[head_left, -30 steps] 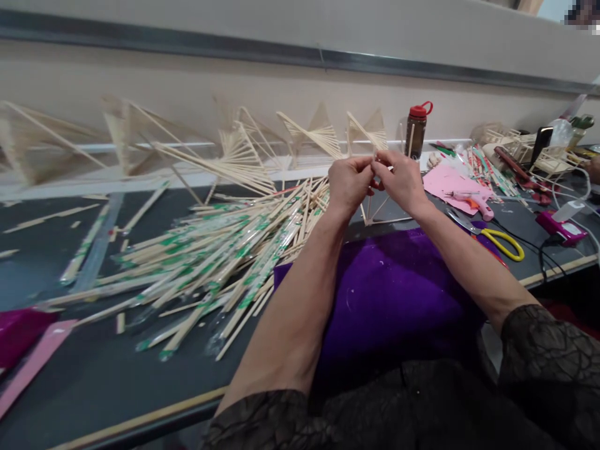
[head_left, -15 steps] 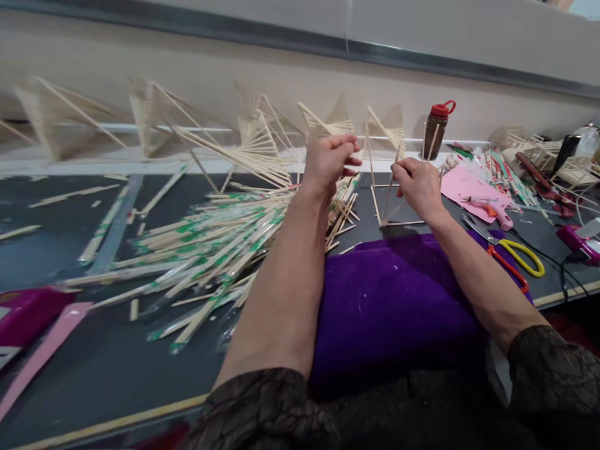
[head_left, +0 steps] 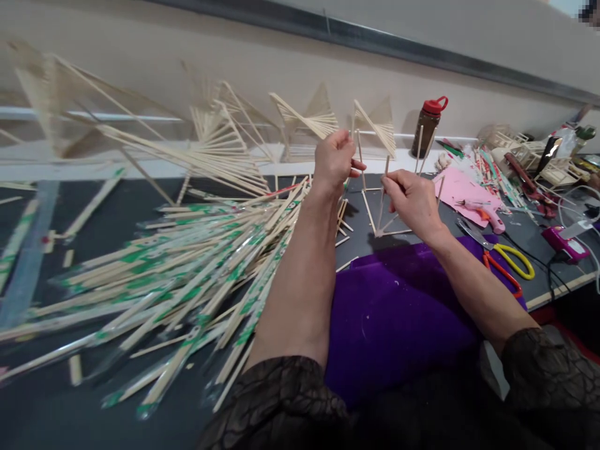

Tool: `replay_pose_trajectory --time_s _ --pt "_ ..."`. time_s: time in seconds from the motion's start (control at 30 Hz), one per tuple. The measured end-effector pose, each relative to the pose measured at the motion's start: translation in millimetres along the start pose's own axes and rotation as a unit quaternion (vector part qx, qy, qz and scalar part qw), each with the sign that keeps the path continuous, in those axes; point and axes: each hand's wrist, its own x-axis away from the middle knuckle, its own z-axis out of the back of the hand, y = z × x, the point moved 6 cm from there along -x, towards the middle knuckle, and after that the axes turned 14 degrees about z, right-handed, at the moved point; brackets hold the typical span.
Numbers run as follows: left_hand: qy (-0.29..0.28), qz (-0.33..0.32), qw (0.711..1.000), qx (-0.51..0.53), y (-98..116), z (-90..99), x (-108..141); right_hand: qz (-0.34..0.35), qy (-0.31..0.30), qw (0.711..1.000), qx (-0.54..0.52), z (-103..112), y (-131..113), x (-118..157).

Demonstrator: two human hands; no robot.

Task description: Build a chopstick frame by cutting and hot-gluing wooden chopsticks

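My right hand [head_left: 413, 199] pinches a thin wooden stick [head_left: 382, 199] that stands upright at the near left corner of a small stick frame. This frame has stick legs along the dark tabletop and further uprights, one of them an upright stick [head_left: 360, 153] at its far left. Left of the frame, my left hand [head_left: 335, 161] hovers with its fingers loosely curled and apart, and I see nothing held in it. Beneath that forearm spreads a pile of chopsticks [head_left: 187, 269] in clear and green wrappers. My right palm hides part of the frame's right side.
A folded purple cloth [head_left: 398, 312] covers the near edge. To the right lie scissors [head_left: 497, 250], a pink glue gun [head_left: 485, 209] on pink paper and a magenta power strip [head_left: 565, 244]. A red-lidded bottle [head_left: 427, 128] and twisted stick models [head_left: 229, 147] line the wall.
The view has shifted left to right across the table and closer to the chopstick pile. My right hand keeps its pinch on the stick; my left hand has come a little nearer the frame.
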Motion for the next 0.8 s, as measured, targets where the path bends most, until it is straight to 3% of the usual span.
replay_pose_trajectory --time_s 0.3,0.8 --pt "-0.037 0.025 0.999 0.004 -8 -9.3 0 -0.033 -0.014 0.999 -0.02 -13 10 1" --pt "-0.039 -0.031 0.999 -0.018 4 -9.1 5 -0.037 -0.043 0.998 -0.004 -17 9 -7"
